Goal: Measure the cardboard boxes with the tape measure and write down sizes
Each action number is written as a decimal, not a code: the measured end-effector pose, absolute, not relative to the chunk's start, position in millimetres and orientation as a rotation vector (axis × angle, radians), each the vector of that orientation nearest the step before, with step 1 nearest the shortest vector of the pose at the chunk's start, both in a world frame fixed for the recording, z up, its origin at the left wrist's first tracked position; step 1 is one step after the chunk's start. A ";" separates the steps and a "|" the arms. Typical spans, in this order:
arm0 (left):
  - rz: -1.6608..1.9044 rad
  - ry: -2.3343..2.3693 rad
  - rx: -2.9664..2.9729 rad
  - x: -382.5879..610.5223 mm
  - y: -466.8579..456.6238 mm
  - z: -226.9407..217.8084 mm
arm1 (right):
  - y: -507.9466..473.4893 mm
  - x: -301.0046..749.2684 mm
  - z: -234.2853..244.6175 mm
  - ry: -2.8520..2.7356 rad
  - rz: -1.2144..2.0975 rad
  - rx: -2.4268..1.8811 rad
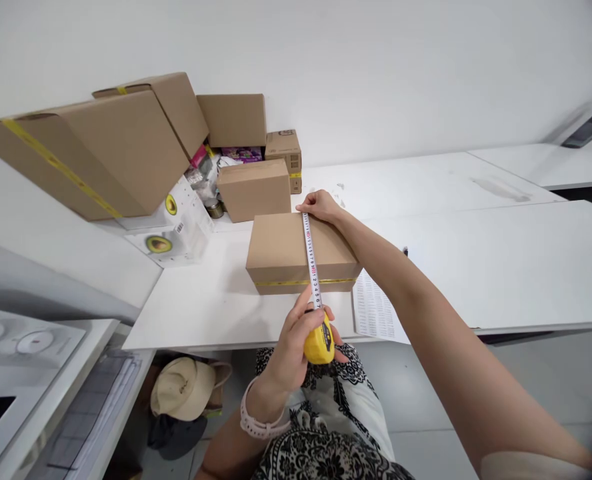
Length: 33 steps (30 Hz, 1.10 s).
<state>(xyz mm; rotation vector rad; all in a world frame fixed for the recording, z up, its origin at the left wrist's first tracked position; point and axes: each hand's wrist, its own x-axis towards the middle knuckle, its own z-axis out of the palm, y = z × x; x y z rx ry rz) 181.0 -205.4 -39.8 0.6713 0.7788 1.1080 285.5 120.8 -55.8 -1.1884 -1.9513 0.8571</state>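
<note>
A brown cardboard box [281, 243] with a yellow tape band along its front side lies on the white table. My left hand [296, 340] is closed around a yellow tape measure [319, 343] just in front of the box, over the table's front edge. Its white blade [311, 257] runs out across the box's top to the far edge. There my right hand [321, 203] pinches the blade's end between thumb and finger; the tip itself is hidden by the fingers.
Several cardboard boxes [253, 193] and plastic-wrapped items stand at the back left, beside a white carton with avocado pictures [181, 233]. A printed sheet [376, 307] lies right of the measured box, partly under my right forearm. Caps [183, 390] lie below the table.
</note>
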 end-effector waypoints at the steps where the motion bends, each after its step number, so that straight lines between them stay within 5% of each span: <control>1: 1.105 0.779 0.668 179.7 -206.3 -40.0 | 122.8 285.2 -57.0 -1.965 0.859 -1.188; 16: 1.108 0.807 0.655 171.1 -213.9 -51.1 | 38.5 326.6 -37.4 -1.800 1.268 -1.158; 33: 1.200 0.665 0.467 173.5 -175.1 -57.0 | 100.4 305.1 -38.9 -1.967 1.130 -1.238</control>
